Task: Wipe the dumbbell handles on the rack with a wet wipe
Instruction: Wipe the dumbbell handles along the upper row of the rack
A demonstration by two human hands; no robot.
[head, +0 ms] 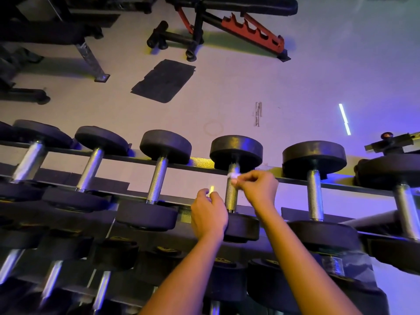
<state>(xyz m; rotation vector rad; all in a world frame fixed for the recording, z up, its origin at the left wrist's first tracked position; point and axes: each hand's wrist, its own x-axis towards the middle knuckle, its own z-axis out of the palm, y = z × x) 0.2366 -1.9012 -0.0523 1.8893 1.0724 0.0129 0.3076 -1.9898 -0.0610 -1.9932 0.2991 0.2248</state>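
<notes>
The top tier of the rack (202, 162) carries a row of black-headed dumbbells lying across its two rails, their knurled metal handles pointing away from the person. Both bare hands are at the fourth dumbbell (236, 151) from the left. The right hand (259, 187) comes in from the right and pinches a small crumpled white wet wipe (234, 176) between thumb and fingertips. The wipe is pressed against the far end of that dumbbell's handle (231, 198), just under the far head.

The left hand (209, 214) sits just left of the same handle, at its near end and over the near head. Its thumb is raised and its fingers are curled inward; from this angle I cannot tell whether they touch the handle or hold anything. The two hands are close together, with the handle between them.

A lower tier of dumbbells (227, 278) shows beneath the forearms. Beyond the rack, on the pale floor (295, 87), lie a dark mat (163, 80) and a bench with a red frame (250, 26).
</notes>
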